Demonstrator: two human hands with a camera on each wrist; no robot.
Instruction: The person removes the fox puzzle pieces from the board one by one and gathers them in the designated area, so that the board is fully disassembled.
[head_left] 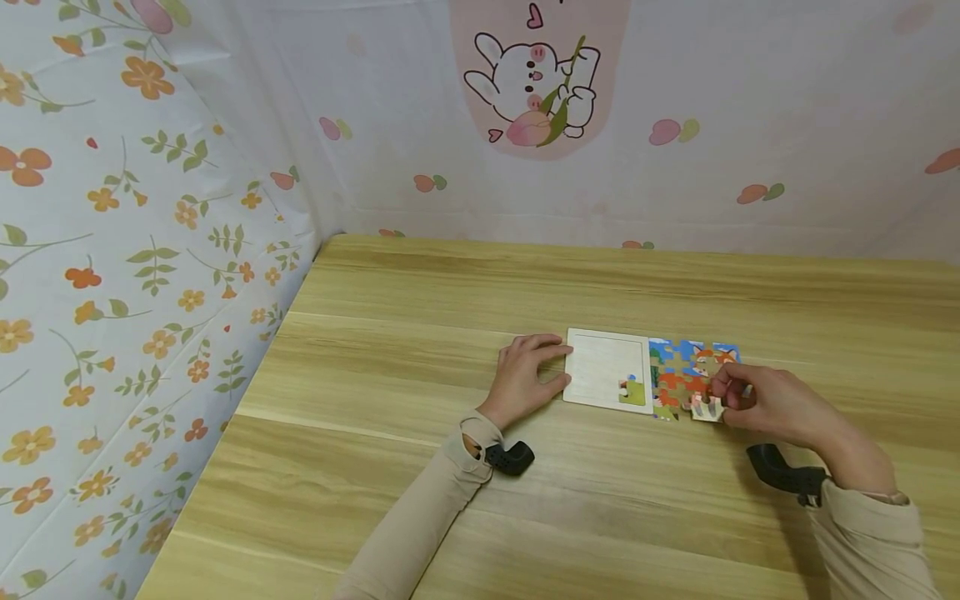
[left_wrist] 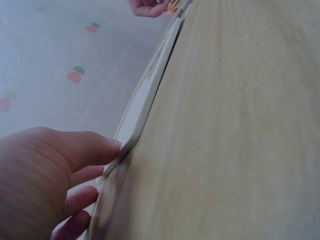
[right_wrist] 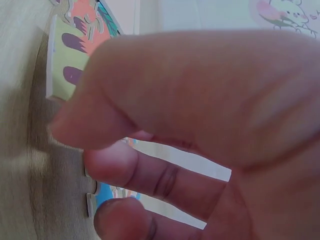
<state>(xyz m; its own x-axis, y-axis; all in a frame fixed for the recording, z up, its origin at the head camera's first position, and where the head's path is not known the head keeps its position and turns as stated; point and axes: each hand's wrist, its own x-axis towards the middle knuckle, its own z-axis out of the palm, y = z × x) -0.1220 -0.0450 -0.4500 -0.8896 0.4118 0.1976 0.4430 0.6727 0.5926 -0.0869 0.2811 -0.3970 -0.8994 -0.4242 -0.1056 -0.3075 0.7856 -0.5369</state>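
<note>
A pale wooden puzzle tray lies flat on the table, with one green-and-blue jigsaw piece in its lower right corner. My left hand rests at the tray's left side, thumb and index finger spread apart and touching its edge; the left wrist view shows the thumb at the tray's corner. My right hand pinches a cream jigsaw piece with dark markings, at the near edge of the loose pieces. Seen from the right wrist, that piece is tilted up, partly hidden behind the thumb.
Right of the tray, several loose jigsaw pieces with a fox picture lie close together, partly covered by my right hand. The wood-grain table meets a printed cloth at the back and a flowered one at the left.
</note>
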